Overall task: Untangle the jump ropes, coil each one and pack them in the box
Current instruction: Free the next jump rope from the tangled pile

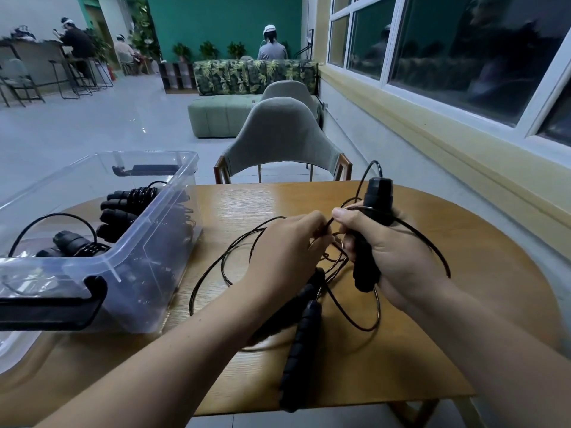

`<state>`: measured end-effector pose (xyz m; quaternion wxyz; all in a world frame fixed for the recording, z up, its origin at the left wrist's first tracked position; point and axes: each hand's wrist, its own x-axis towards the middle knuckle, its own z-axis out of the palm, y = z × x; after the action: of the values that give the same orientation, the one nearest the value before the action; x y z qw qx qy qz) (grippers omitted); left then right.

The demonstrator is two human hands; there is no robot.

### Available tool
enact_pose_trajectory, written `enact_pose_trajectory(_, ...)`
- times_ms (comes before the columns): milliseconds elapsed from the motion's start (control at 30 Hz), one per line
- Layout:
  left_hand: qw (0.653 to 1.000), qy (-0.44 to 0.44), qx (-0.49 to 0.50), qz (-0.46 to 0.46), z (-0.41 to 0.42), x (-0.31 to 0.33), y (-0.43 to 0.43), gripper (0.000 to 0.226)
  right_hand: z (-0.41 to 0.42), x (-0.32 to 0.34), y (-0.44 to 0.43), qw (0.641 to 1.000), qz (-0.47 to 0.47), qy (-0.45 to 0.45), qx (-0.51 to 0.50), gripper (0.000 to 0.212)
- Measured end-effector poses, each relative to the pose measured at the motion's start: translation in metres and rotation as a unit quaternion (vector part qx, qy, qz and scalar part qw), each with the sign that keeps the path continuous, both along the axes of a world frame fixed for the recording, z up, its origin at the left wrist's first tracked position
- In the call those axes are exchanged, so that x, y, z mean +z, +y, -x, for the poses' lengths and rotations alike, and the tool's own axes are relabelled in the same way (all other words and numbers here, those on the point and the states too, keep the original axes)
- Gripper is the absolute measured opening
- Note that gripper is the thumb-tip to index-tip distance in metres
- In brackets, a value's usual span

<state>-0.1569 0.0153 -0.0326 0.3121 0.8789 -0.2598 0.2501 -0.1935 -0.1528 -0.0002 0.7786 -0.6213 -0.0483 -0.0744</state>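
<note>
A tangle of thin black jump rope cord lies looped on the wooden table. My right hand grips a black foam handle upright above the tangle. My left hand pinches the cord right beside it. Two more black handles lie on the table below my hands, partly under my left wrist. A clear plastic box at the left holds several coiled ropes with black handles.
A grey chair stands at the table's far edge. A wall with windows runs along the right. The table's near edge is just below my forearms. People sit far off across the room.
</note>
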Motion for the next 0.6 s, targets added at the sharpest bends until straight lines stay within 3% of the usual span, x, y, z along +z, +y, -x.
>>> enact_pose_trajectory(200, 1.000, 0.000, 0.022, -0.015, -0.006, 0.003, 0.003, 0.005, -0.001, 0.018, -0.016, 0.999, -0.034, 0.013, -0.003, 0.014)
enact_pose_trajectory(600, 0.996, -0.039, 0.083, -0.011, -0.019, -0.005, 0.002, 0.008, 0.003, 0.039, -0.026, 0.996, -0.092, 0.006, -0.002, 0.015)
